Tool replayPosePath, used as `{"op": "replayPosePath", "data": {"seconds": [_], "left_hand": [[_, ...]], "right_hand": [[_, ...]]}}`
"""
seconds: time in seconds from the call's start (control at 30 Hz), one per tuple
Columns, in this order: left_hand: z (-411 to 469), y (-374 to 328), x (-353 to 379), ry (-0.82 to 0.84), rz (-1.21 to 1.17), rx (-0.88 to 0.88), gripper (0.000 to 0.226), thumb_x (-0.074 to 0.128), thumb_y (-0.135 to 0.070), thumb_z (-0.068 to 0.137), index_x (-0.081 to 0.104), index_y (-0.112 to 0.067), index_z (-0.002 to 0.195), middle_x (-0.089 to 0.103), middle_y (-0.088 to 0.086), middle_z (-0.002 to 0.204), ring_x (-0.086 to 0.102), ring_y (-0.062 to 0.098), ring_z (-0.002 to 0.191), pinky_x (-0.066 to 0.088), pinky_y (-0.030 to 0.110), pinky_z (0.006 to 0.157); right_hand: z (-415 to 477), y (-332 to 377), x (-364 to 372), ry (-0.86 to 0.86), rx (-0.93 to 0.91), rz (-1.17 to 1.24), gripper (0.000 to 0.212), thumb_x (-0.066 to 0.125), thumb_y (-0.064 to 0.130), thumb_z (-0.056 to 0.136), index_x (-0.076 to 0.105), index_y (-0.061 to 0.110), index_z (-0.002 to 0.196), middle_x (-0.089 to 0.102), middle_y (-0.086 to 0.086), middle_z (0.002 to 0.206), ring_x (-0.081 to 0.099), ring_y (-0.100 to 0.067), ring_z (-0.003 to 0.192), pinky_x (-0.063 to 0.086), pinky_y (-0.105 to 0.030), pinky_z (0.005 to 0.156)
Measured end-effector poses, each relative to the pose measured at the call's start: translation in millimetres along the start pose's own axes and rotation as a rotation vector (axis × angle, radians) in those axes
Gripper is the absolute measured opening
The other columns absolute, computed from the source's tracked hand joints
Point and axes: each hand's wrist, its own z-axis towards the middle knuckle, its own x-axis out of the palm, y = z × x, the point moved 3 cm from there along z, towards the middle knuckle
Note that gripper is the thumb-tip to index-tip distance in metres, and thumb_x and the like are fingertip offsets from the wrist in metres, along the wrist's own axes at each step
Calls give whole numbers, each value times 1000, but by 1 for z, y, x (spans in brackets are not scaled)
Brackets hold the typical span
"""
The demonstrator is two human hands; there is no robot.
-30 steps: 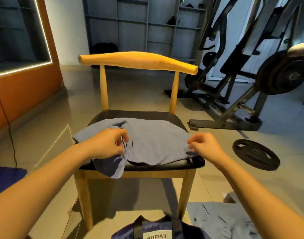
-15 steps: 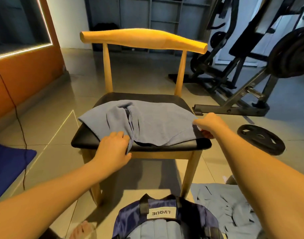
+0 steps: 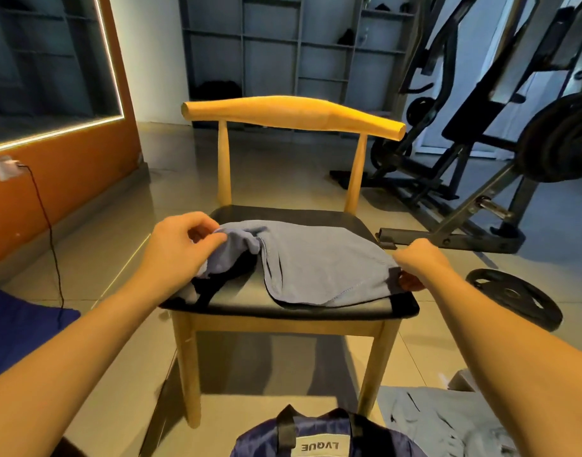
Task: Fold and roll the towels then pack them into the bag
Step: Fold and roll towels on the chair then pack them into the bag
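A grey-blue towel (image 3: pixel 319 262) lies across the black seat of a wooden chair (image 3: pixel 293 117). My left hand (image 3: pixel 181 245) pinches the towel's left end and lifts it off the seat, so that side hangs in folds. At the seat's right edge my right hand (image 3: pixel 415 263) grips the towel's right end. A navy bag (image 3: pixel 319 437) with black straps and a white label sits on the floor below the chair, cut off by the frame's bottom edge. Its inside is hidden.
Another grey towel (image 3: pixel 448 423) lies crumpled on the floor at the lower right. A weight plate (image 3: pixel 514 296) rests on the floor right of the chair, with a gym machine (image 3: pixel 481 127) behind it. A black cable (image 3: pixel 49 232) hangs from a wall socket at left.
My left hand has moved from the seat's front edge up and back, lifting the towel's left end. My right hand stays at the towel's right end. The head view has tilted up.
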Motion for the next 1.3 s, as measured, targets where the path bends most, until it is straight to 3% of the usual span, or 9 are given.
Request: {"op": "replayPosePath", "data": {"seconds": [0.13, 0.23, 0.3, 0.37, 0.43, 0.5, 0.73, 0.93, 1.3], "left_hand": [[12, -14, 3, -5, -244, -94, 8, 76, -26, 90, 78, -18, 93, 74, -7, 78, 68, 2, 77, 52, 13, 64], [24, -51, 8, 30, -363, 9, 6, 72, -20, 93, 77, -17, 93, 73, -12, 85, 66, -6, 78, 49, 7, 64], [37, -86, 5, 99, -482, 123, 10, 69, -19, 95, 76, -11, 95, 73, -3, 87, 67, -1, 79, 51, 11, 70], [51, -120, 4, 337, -529, 204, 13, 67, -17, 96, 73, -6, 98, 73, 5, 89, 68, 5, 83, 55, 17, 76], [63, -139, 15, 576, -438, 251, 12, 67, -17, 96, 74, -7, 97, 75, 8, 91, 70, 14, 86, 60, 30, 78], [72, -144, 34, 648, -337, 293, 9, 69, -19, 96, 76, -13, 95, 76, 9, 91, 71, 27, 89, 57, 47, 82], [67, -138, 95, 626, -285, 345, 12, 70, -26, 95, 79, -19, 94, 72, 4, 78, 65, 26, 77, 53, 49, 74], [74, -135, 110, 564, -319, 384, 11, 72, -29, 93, 78, -19, 91, 72, -2, 79, 68, 19, 76, 58, 47, 72], [78, -130, 127, 500, -367, 327, 14, 75, -29, 90, 73, -15, 89, 70, -2, 75, 65, 8, 68, 55, 25, 67]], "right_hand": [[-10, 34, -26, -116, -152, 196, 19, 51, 18, 87, 59, 5, 76, 59, -14, 72, 58, -34, 69, 47, -40, 59], [-24, 64, -47, -72, -343, 587, 22, 51, 10, 89, 58, 5, 70, 57, -14, 68, 56, -29, 68, 53, -45, 60], [-40, 76, -59, -52, -548, 610, 23, 54, 11, 95, 65, -1, 78, 66, -13, 75, 65, -27, 70, 60, -37, 66], [-53, 80, -67, -108, -716, 445, 24, 60, 20, 97, 71, 7, 80, 72, -7, 75, 71, -21, 73, 64, -38, 70], [-61, 75, -71, -100, -760, 423, 20, 64, 21, 96, 75, 13, 81, 73, -5, 77, 72, -18, 75, 64, -34, 68], [-67, 70, -72, 4, -750, 576, 15, 66, 14, 95, 77, 8, 86, 74, -8, 81, 72, -16, 76, 61, -25, 66], [-81, 61, -50, 307, -706, 738, 13, 65, 6, 95, 74, -1, 100, 76, -17, 88, 71, -17, 75, 55, -22, 62], [-80, 66, -51, 328, -751, 710, 17, 62, 11, 98, 74, 1, 103, 76, -18, 95, 72, -31, 90, 61, -29, 70], [-76, 59, -53, 372, -784, 675, 16, 68, 14, 94, 76, 3, 104, 78, -11, 96, 75, -23, 92, 57, -25, 74]]}}
